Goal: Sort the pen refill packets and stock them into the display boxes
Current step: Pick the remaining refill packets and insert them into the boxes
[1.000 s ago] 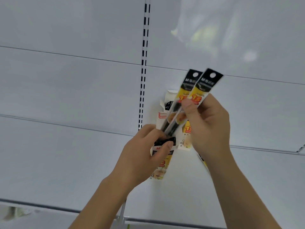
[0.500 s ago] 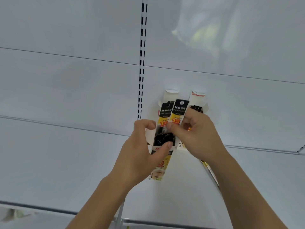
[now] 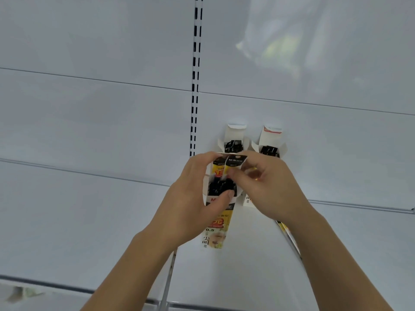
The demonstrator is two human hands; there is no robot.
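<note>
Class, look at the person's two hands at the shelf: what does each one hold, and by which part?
The right hand pinches two refill packets just below their black tops. The left hand grips the front display box around its open upper end.

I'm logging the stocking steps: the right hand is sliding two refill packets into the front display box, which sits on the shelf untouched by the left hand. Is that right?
Not quite. The head view shows the left hand gripping the front display box, its thumb across the box's front, so the box is held, not untouched. The rest stands: the right hand pinches two refill packets going into that box.
</note>
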